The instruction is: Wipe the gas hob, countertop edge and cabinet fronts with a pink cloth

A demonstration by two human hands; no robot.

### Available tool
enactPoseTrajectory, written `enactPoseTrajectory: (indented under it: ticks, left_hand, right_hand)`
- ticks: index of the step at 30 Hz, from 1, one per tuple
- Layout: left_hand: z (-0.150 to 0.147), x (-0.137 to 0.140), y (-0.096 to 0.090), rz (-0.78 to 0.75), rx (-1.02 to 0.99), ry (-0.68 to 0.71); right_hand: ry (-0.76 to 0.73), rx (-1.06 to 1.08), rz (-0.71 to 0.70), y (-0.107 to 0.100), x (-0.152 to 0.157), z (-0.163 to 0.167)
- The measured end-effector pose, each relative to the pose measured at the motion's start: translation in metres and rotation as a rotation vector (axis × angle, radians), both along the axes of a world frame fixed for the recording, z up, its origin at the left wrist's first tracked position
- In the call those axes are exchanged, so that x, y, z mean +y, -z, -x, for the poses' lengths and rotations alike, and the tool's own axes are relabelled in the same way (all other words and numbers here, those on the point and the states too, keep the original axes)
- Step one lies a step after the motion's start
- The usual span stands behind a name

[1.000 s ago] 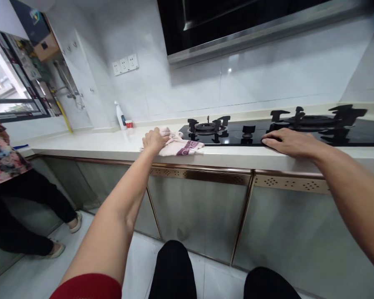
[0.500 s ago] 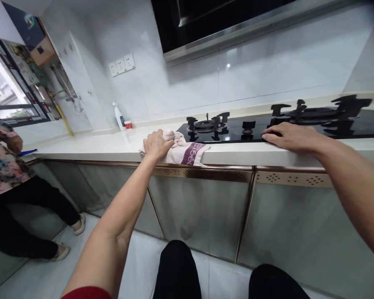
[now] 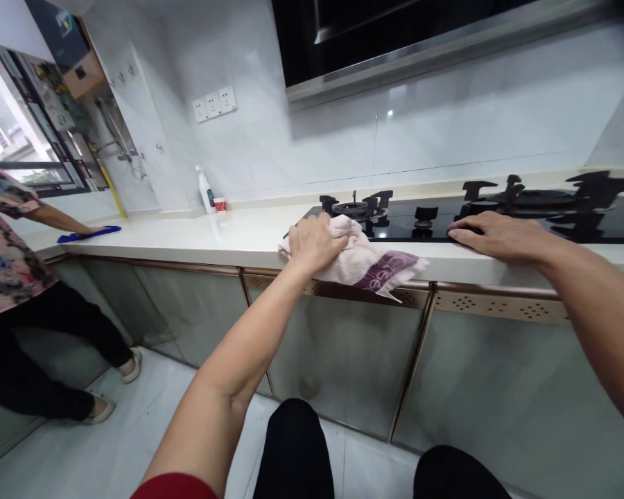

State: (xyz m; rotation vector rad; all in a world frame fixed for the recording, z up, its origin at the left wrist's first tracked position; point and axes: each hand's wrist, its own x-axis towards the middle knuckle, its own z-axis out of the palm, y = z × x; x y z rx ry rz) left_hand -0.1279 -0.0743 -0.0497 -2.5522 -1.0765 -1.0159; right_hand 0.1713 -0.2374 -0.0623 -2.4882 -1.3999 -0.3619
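My left hand [image 3: 315,244] is closed on a pale pink towel [image 3: 346,260] with a purple lettered band, pressed to the front edge of the white countertop [image 3: 229,235]. One end of the towel hangs over that edge, in front of the left part of the black gas stove [image 3: 395,225]. Further right, my right hand [image 3: 499,235] rests with fingers stretched out on the stove's front rim and the counter edge, holding nothing. A stove knob [image 3: 425,216] is left of its fingertips.
At the left, another person [image 3: 10,242] presses a blue cloth [image 3: 89,234] on the counter. A white bottle [image 3: 205,190] and a red cup [image 3: 220,204] stand by the wall. The range hood [image 3: 395,34] hangs above; cabinet doors [image 3: 343,353] lie below the counter.
My left hand has slid the towel rightward along the counter edge, nearer the stove's middle. My right hand stays in place. The other person's arm has reached out with the blue cloth.
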Motion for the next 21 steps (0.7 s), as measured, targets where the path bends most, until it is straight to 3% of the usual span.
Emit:
enactPoseTrajectory:
  ticks: [10, 21]
  left_hand:
    - [-0.058, -0.053, 0.011, -0.083, -0.007, 0.209]
    - [-0.037, -0.045, 0.024, -0.29, 0.03, 0.35]
  right_hand:
    - [0.029, 0.029, 0.041, -0.006, -0.004, 0.012]
    - [-0.002, 0.001, 0.029, -0.004, -0.003, 0.005]
